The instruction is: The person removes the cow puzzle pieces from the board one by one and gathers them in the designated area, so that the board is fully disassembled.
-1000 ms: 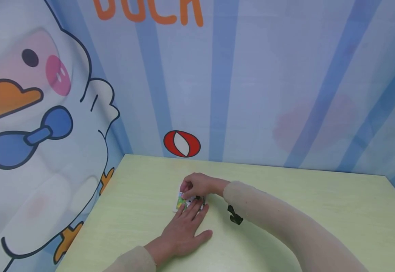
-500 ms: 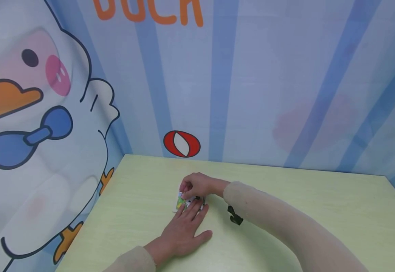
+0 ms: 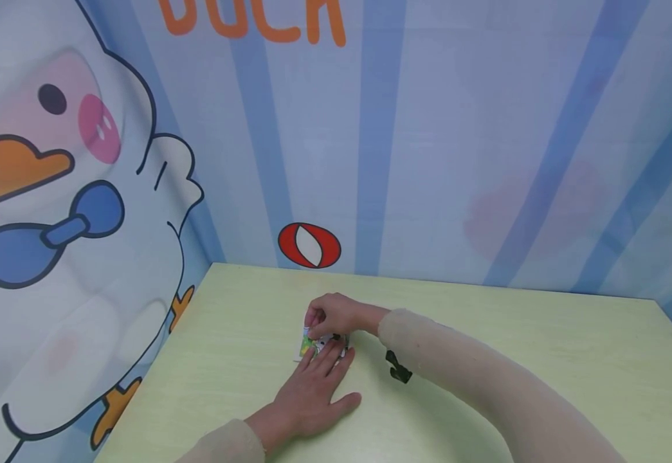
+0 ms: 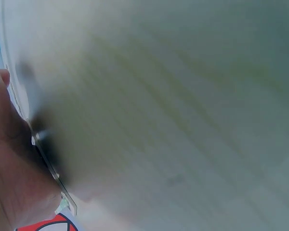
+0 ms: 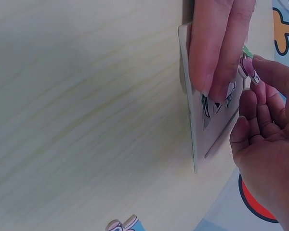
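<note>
One piece [image 5: 249, 68] is pinched in the right hand [image 3: 336, 314] at the far side of the board [image 5: 200, 139]; the left hand [image 3: 312, 393], fingers straight and spread, rests on its near side. The board lies on the bench [image 3: 243, 321], left of middle.

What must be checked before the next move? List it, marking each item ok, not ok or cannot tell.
1. Left hand resting on the puzzle board: ok.
2. Small piece pinched by the right hand: ok, it seems.
3. Small piece lined up with the board: cannot tell, the hands hide too much.
4. Table free of loose pieces: not ok, a printed piece lies apart from the board.
5. Black clip clear of the board: ok.
</note>
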A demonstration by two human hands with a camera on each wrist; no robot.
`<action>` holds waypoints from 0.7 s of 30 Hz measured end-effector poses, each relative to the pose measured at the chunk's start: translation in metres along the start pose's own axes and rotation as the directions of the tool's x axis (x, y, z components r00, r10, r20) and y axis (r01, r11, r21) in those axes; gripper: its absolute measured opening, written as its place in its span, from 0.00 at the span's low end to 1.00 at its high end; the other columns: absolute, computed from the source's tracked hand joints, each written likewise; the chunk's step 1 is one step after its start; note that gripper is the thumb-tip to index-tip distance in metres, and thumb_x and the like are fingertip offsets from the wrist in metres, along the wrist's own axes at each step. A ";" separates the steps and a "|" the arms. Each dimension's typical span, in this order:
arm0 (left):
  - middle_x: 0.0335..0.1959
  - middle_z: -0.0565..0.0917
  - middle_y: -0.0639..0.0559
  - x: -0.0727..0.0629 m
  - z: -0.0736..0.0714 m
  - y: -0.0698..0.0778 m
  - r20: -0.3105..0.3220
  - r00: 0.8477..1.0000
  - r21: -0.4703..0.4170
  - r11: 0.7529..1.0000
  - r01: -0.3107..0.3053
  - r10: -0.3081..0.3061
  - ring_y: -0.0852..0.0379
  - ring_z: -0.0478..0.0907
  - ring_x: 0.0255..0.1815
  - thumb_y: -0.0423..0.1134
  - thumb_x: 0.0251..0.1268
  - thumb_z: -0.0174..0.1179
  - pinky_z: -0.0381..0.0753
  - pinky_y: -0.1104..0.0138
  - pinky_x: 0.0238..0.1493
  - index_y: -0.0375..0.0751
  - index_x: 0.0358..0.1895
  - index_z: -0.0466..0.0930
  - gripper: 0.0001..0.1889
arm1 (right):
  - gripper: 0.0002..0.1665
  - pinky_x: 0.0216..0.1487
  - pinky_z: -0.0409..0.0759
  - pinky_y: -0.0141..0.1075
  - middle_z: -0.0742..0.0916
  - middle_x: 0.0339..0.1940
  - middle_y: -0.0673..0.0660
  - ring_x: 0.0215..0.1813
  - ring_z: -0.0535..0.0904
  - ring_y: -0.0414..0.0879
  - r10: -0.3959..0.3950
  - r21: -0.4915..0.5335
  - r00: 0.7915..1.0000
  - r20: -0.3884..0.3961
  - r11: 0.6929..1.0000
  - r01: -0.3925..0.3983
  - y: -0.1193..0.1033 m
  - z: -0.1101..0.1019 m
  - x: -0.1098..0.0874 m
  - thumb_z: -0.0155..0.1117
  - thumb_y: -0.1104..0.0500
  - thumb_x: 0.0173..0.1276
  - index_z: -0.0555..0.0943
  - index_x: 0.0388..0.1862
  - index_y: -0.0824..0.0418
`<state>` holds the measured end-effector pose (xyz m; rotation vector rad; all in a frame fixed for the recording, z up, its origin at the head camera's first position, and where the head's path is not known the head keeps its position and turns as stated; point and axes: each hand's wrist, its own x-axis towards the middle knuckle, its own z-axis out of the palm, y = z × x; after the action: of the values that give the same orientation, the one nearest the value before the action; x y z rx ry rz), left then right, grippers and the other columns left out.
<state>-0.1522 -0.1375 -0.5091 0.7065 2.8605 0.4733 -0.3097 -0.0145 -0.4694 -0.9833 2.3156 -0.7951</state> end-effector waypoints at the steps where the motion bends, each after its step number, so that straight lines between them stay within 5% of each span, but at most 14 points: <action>1: 0.90 0.49 0.47 0.000 0.000 0.000 -0.001 1.000 0.001 1.000 0.000 0.000 0.49 0.44 0.90 0.68 0.84 0.41 0.50 0.42 0.85 0.43 0.87 0.54 0.43 | 0.05 0.47 0.82 0.31 0.87 0.36 0.47 0.40 0.82 0.39 -0.002 -0.002 1.000 0.000 1.000 0.002 0.000 0.000 0.000 0.75 0.58 0.73 0.85 0.42 0.54; 21: 0.90 0.50 0.45 0.000 0.006 -0.005 -0.034 0.999 -0.032 0.999 -0.033 0.032 0.47 0.44 0.90 0.69 0.83 0.41 0.48 0.40 0.85 0.42 0.87 0.56 0.43 | 0.05 0.44 0.82 0.31 0.87 0.35 0.46 0.39 0.82 0.39 -0.003 -0.003 1.000 0.005 1.000 0.003 -0.002 0.001 0.001 0.74 0.59 0.73 0.85 0.39 0.54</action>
<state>-0.1532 -0.1396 -0.5162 0.7474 2.8691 0.5398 -0.3085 -0.0173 -0.4691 -0.9892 2.3121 -0.7893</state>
